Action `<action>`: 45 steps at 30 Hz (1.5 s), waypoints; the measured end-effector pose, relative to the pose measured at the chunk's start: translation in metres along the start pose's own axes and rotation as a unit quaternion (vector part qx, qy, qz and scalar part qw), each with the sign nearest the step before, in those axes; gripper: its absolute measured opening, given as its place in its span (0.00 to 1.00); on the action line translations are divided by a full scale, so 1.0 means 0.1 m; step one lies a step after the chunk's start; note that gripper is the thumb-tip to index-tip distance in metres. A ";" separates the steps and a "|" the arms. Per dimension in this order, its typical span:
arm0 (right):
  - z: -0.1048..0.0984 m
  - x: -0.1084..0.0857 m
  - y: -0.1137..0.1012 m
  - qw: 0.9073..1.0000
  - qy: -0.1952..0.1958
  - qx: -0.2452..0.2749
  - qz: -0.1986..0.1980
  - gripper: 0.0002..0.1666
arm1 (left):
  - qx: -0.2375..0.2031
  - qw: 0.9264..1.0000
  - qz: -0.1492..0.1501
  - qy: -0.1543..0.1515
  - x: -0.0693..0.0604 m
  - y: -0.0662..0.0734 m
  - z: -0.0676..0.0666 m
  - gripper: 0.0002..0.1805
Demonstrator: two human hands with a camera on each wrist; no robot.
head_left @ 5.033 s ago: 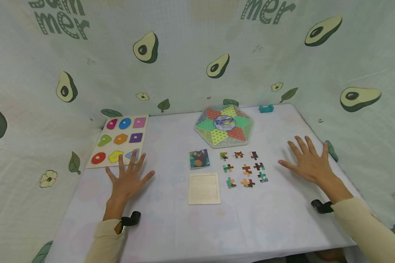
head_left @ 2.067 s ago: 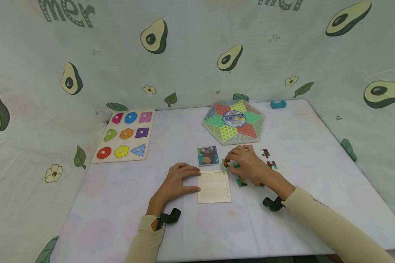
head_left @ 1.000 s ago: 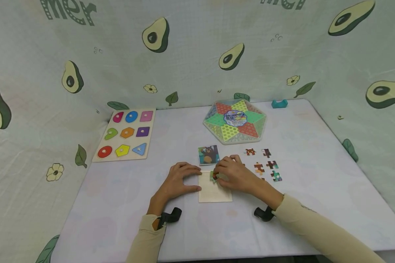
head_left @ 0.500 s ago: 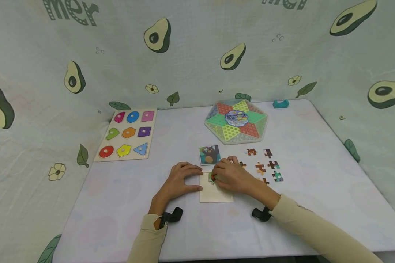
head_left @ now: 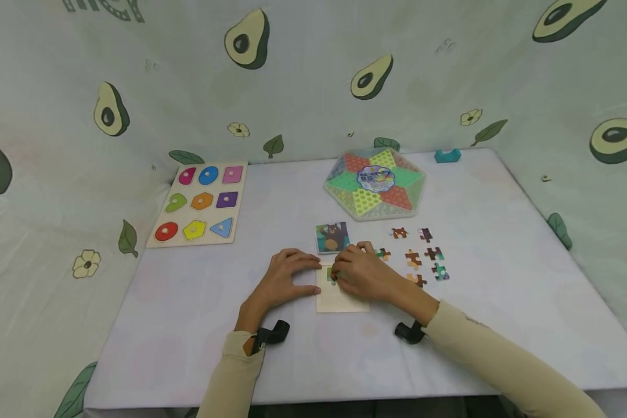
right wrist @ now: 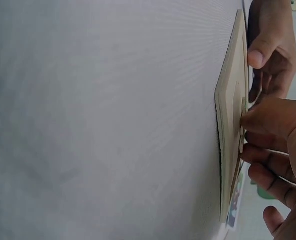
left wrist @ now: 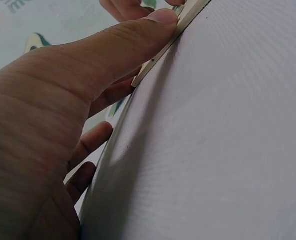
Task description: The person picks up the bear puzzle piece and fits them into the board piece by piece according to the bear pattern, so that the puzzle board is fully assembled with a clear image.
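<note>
As I follow from afar over a remote feed, a person in beige sleeves (head_left: pixel 493 351) works at a square, shallow tray of pale wood (head_left: pixel 342 303) on a worktop spread with white cloth (head_left: pixel 162 348). The left hand (head_left: pixel 282 278) steadies the tray's left edge, fingers loosely bent and unclenched; the right hand (head_left: pixel 364 273) pinches a green, tabbed jigsaw piece (head_left: pixel 330 277) inside the tray's far left part. Whether it is fully seated, I cannot tell. By my reading the puzzle is barely begun: I see that single piece in the tray, though the hand hides part of it. Beyond and to the right, at least seven thin, knobbed pieces in brown, orange and green (head_left: pixel 413 259) lie loose. Just past the tray rests a glossy square bear picture (head_left: pixel 332 238). Farther back are a wooden board of flat coloured shapes (head_left: pixel 214 215), a hexagonal, star-patterned game board (head_left: pixel 374 180) and a notched teal block (head_left: pixel 447 155), before an avocado-print fabric backdrop (head_left: pixel 303 87).
</note>
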State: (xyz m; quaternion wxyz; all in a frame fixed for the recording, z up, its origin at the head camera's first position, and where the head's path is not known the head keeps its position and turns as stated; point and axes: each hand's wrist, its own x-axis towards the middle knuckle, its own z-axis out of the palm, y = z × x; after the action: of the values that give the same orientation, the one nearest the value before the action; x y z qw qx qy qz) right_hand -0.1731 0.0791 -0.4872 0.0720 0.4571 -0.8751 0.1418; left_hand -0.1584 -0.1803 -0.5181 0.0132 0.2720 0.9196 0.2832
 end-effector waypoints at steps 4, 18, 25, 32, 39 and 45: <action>-0.01 0.01 0.02 1.000 0.006 -0.006 -0.002 0.05 | -0.004 1.000 0.006 0.005 0.04 0.01 -0.03 0.28; 0.03 0.02 0.03 0.999 0.027 0.018 -0.015 0.06 | -0.011 1.000 0.001 0.005 0.02 0.01 -0.02 0.28; 0.05 0.05 0.01 0.999 0.021 0.012 -0.022 0.08 | -0.019 1.000 0.000 0.006 0.01 0.01 -0.02 0.27; 0.05 0.07 0.00 1.000 0.019 0.004 -0.025 0.08 | -0.016 1.000 0.004 0.006 0.01 0.00 0.00 0.28; 0.07 0.07 0.02 1.000 0.017 0.013 -0.012 0.09 | -0.018 1.000 0.006 0.004 0.00 0.01 0.00 0.27; 0.06 0.09 0.02 0.999 0.027 0.023 -0.003 0.08 | -0.023 1.000 0.004 0.003 0.01 0.02 -0.01 0.25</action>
State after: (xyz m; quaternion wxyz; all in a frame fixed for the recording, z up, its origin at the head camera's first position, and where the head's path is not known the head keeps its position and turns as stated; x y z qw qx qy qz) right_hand -0.1804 0.0714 -0.4908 0.0849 0.4569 -0.8681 0.1742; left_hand -0.1586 -0.1793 -0.5158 0.0153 0.2749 0.9116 0.3052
